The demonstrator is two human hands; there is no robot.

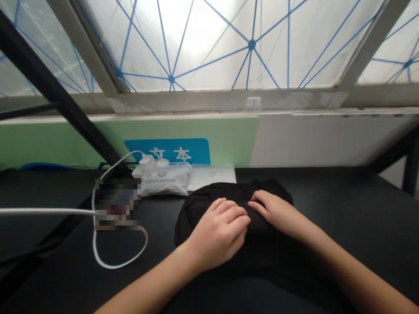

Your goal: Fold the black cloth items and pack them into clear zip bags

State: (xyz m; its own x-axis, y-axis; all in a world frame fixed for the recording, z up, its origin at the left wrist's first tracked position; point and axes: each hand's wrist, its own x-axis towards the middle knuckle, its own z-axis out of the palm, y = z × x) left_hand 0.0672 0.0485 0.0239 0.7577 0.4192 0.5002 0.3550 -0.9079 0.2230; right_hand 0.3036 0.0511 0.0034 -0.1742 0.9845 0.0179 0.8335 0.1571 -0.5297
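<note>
Atop the black cloth (200, 203) on the worktop (340, 205), left hand (222, 229) and right hand (275, 211) curl inward; whether either grip clamps fabric, I cannot tell. Worktop spreads right of the cloth, wall (301, 139) behind.

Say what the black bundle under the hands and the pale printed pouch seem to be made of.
Black bundle: probably matte cloth, from its soft folds. Pale printed pouch: likely thin, faintly glossy plastic, from its creases, though coated fabric is possible.
</note>
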